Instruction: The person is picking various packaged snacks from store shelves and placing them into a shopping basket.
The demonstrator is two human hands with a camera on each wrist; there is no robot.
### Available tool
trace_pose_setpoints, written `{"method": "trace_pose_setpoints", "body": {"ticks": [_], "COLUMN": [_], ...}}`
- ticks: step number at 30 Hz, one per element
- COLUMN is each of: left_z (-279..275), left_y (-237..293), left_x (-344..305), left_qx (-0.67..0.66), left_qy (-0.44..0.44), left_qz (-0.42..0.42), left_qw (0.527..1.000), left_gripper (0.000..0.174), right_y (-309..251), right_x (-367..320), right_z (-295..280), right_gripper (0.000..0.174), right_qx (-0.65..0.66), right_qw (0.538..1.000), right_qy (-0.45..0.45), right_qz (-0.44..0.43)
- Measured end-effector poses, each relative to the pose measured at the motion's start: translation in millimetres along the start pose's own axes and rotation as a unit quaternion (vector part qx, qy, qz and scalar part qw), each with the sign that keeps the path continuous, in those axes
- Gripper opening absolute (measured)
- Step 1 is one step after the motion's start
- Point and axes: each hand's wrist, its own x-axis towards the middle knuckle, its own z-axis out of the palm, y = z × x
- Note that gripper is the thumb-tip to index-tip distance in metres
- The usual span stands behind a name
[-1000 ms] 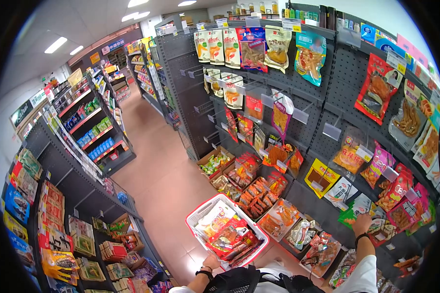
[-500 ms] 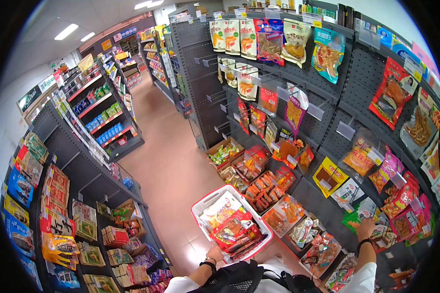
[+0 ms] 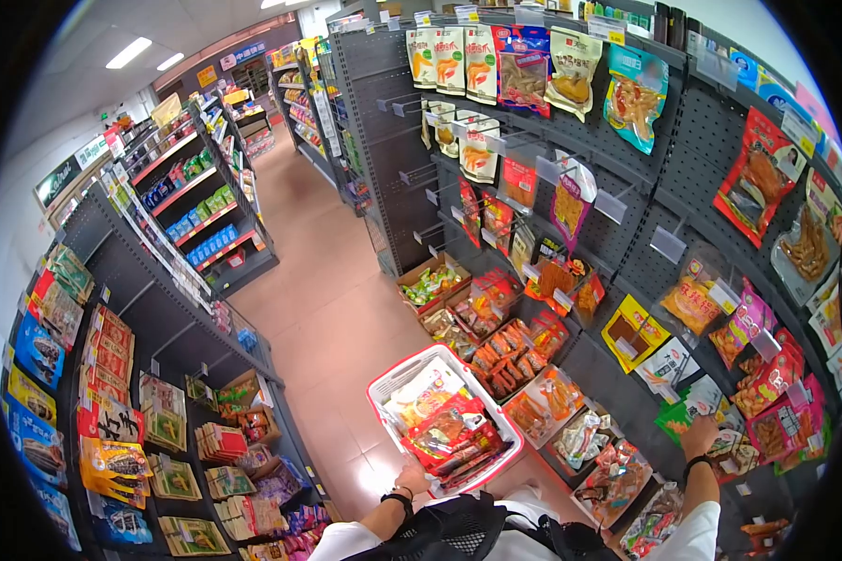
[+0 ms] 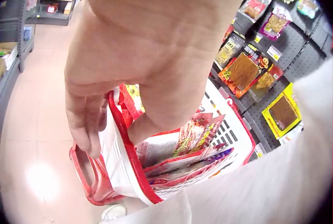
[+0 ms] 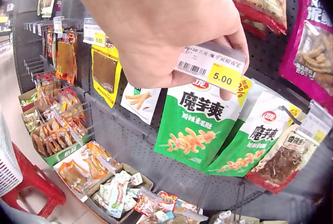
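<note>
My left hand [image 3: 412, 475] grips the near left rim of a white shopping basket [image 3: 376, 397] with red edging. In the left wrist view its thumb is inside the rim and its fingers outside. Several snack packets [image 3: 447, 432], mostly red, lie in the basket. My right hand [image 5: 166, 26] holds the top of a green-and-white snack bag [image 5: 190, 130] hanging on the shelf wall. A price tag [image 5: 210, 67] reading 5.00 stands before its fingers and hides part of the grip. A second green-and-white bag [image 5: 252, 141] hangs right beside it.
Boxes of small packets [image 3: 505, 355] line the foot of the dark pegboard wall [image 3: 711, 178], where more bags hang on hooks. A red stool-like stand [image 5: 34, 182] is below the basket. Another stocked shelf [image 3: 126, 309] stands across the aisle floor [image 3: 299, 323].
The head view has turned a little to the left, so the shelves appear farther right. My left hand stays on the basket rim and my right hand stays at the green-and-white bag.
</note>
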Motion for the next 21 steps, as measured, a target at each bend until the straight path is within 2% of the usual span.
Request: {"method": "trace_pose_setpoints", "body": {"ticks": [2,8,12,15,18,21], "left_z": [2.0,1.5,10.2,13.1,10.9,10.7], "left_y": [-2.2,-0.9,-10.0,-7.0,-7.1,-7.5], "left_x": [3.8,11.4,17.2,11.5,11.3,15.3], "left_qx": [0.000,0.007,0.016,0.031,0.029,0.045], "left_qy": [-0.009,-0.008,-0.024,-0.007,0.001,0.003], "left_qz": [0.002,0.002,0.035,0.021,0.027,0.022], "left_qw": [1.000,1.000,0.999,0.999,0.999,0.999], "left_gripper": [0.112,0.111,0.109,0.109,0.109,0.110], "right_y": [1.5,-0.1,-2.4,-1.9,0.2,-2.3], "right_x": [-2.6,-3.7,-2.2,-2.5,-4.0,-2.6], "right_z": [2.7,-1.3,-4.4,-3.1,-6.1,-6.7], "right_gripper": [0.014,0.017,0.018,0.019,0.020,0.020], "right_qx": [-0.002,-0.011,-0.013,-0.028,-0.024,-0.012], "right_qw": [0.999,0.999,0.999,0.999,1.000,1.000], "right_qy": [0.025,0.032,0.047,0.022,-0.012,0.021], "right_qz": [-0.020,0.007,-0.017,0.012,-0.004,-0.006]}}
